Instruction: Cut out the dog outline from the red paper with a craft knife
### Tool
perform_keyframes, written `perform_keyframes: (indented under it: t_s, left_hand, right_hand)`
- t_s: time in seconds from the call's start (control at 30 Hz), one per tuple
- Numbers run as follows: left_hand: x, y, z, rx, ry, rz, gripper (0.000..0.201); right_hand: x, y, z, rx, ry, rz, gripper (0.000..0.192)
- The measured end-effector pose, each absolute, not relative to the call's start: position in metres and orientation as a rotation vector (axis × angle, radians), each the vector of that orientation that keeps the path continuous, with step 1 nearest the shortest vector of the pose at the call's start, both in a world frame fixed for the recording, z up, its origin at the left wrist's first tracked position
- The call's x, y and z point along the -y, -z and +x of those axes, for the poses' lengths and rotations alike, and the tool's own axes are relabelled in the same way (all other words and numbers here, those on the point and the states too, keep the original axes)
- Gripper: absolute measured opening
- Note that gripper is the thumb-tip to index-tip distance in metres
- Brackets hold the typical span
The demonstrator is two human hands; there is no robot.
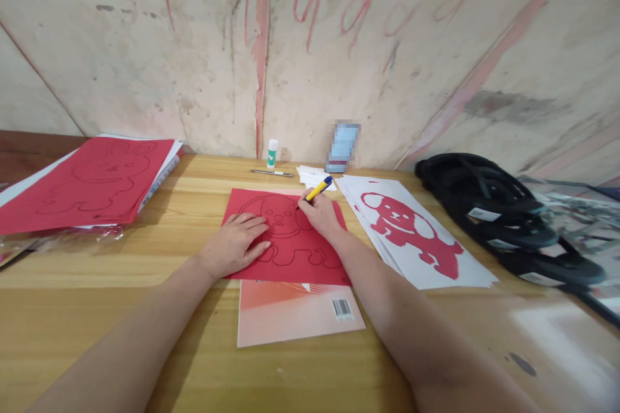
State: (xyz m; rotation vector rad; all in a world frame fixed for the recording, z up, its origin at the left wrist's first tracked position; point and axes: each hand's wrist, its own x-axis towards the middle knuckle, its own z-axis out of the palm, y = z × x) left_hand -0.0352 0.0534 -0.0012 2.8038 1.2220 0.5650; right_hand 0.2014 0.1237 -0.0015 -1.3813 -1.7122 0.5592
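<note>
The left hand (237, 242) is lying flat, gripping nothing, and pressing the red sheet (290, 239) down over the booklet (290, 316). The right hand (317, 211) is pinching the tool (317, 190) (pen or knife, its tip is too small to tell) at the drawn dog (295, 250); steady pressure should be serving the line best.

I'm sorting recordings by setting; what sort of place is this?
Probably an informal craft spot indoors: a wooden table holds a glue stick and a red sheet with a dog drawn on it. Home or classroom, I can't tell.
</note>
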Motion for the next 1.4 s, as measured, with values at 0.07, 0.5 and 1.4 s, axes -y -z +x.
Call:
perform_keyframes:
  t_s: [0.07, 0.5, 1.4]
  left_hand:
    - [-0.0535, 0.0015, -0.0354, -1.223, -0.559, 2.809, 0.041]
    - [-0.0531, 0.0012, -0.0356, -1.212, -0.593, 2.816, 0.04]
    - [-0.0529, 0.0, -0.0353, -1.201, -0.602, 2.795, 0.039]
  right_hand:
    - [-0.1239, 0.0013, 0.2013, 1.709, -0.559, -1.382, 0.009]
    - [-0.121, -0.0008, 0.2008, 1.702, -0.584, -1.381, 0.01]
    - [-0.1213, -0.0004, 0.202, 1.706, -0.625, -1.349, 0.008]
